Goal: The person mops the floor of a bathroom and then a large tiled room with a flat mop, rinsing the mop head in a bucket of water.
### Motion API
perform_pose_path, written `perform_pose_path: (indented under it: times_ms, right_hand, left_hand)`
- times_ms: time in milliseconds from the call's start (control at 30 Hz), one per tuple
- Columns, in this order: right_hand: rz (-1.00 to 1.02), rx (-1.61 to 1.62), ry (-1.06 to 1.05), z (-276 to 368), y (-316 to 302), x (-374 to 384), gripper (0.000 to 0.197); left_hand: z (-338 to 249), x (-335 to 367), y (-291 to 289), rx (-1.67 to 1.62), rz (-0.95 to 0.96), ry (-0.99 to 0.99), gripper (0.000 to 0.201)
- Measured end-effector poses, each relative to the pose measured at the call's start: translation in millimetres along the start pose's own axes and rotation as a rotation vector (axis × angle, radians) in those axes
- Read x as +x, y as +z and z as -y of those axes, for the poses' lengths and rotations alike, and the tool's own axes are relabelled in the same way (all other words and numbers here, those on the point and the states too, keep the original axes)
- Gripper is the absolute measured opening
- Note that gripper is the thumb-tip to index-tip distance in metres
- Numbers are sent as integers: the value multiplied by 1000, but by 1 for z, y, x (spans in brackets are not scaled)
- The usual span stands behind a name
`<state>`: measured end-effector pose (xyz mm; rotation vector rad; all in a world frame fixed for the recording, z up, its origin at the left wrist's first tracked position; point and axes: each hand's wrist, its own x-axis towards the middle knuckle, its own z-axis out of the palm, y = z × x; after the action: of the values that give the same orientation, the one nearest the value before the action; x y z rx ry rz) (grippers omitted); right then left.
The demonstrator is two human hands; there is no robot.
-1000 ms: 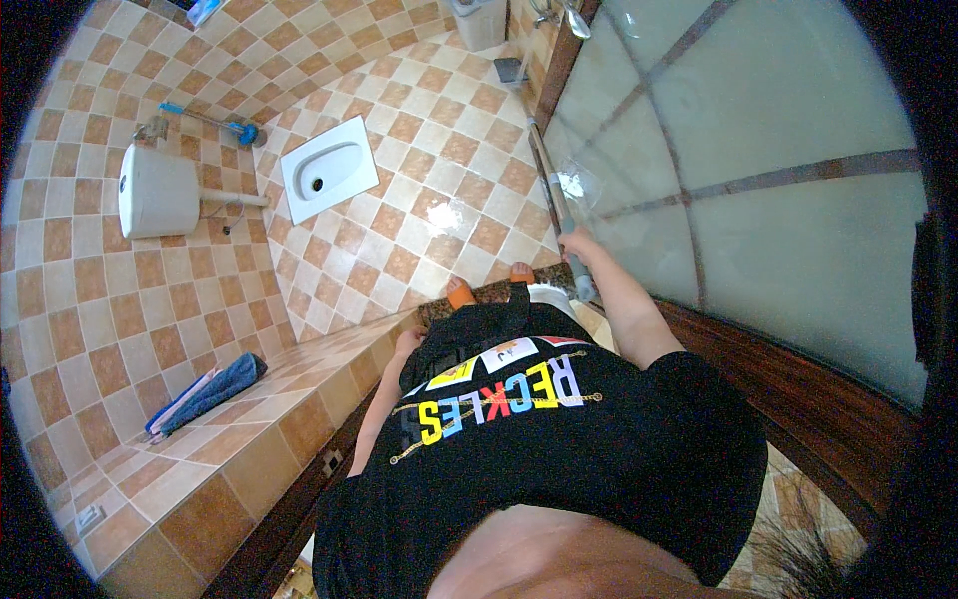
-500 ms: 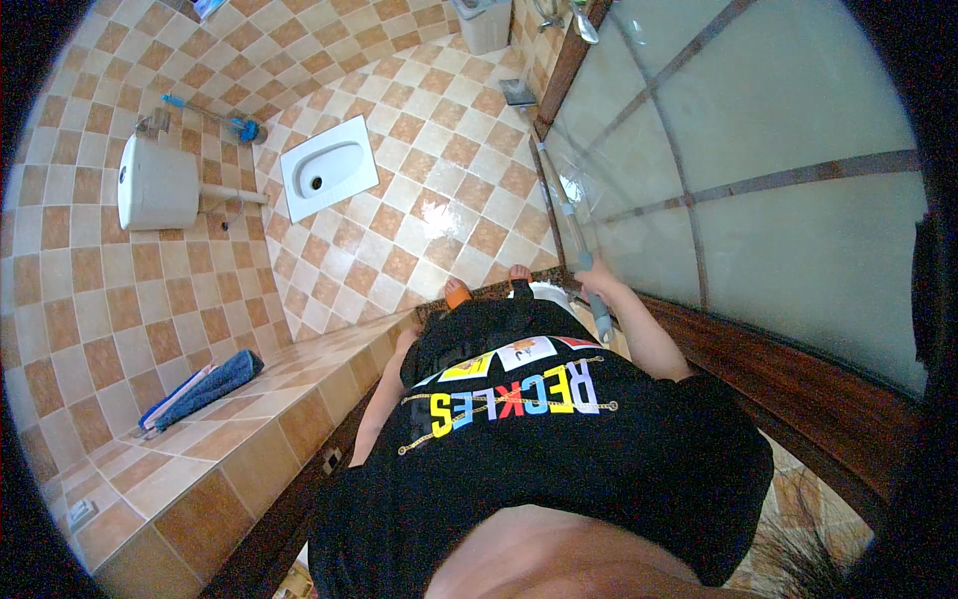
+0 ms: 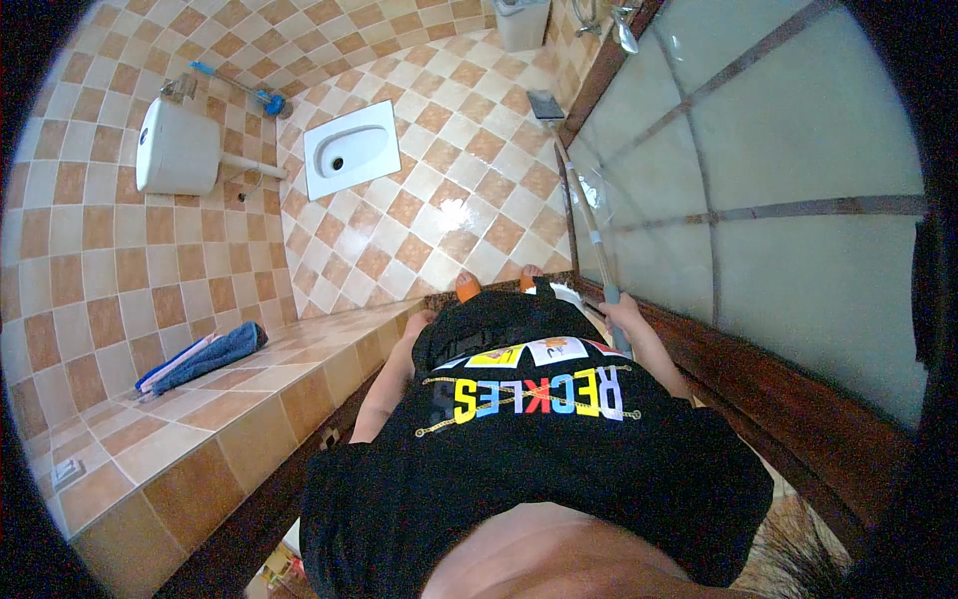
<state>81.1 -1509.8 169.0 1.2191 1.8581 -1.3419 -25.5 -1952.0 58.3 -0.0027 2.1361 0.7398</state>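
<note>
My right hand is closed around the grey grip of a long pole, beside the dark wooden frame of the glass partition. The pole runs forward along the partition's foot to a flat, dark rectangular head on the tiled floor, which looks like a flat mop. At my left side, my left hand hangs close to my black shirt, by the tiled ledge. Its fingers are mostly hidden. Near the right hand, a white thing shows partly from behind the shirt; its kind is unclear.
A squat toilet is set in the shiny checkered floor, with a white cistern on the left wall. A blue toilet brush stands behind. Towels lie on the ledge. A bin stands far back beside the frosted partition.
My right hand has drawn back toward my body, and the pole with its dark head has come nearer along the floor. The whole view has shifted slightly.
</note>
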Motion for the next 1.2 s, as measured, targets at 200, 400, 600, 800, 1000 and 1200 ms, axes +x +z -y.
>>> perform_pose_path:
  times_ms: [200,400,600,800,1000,1200]
  right_hand:
    - [38,227,-24,10,2,38,29]
    - [-79,154,-13,29,5,51,30]
    - [98,332,18,37,-16,58,21]
    - [323,691,37,44,-28,64,15]
    - [604,1292,161,83,-27,49,16]
    - [715,1491,245,83,-39,49,17]
  left_hand:
    - [-2,-3,-2,-40,2,2,27]
    - [40,12,13,-105,-90,168,25]
    - [56,-8,26,-51,-15,3,23]
    - [55,-13,18,-5,31,-14,22]
    - [32,6,5,-75,-51,125,21]
    - [-8,7,-6,-35,-74,156,19]
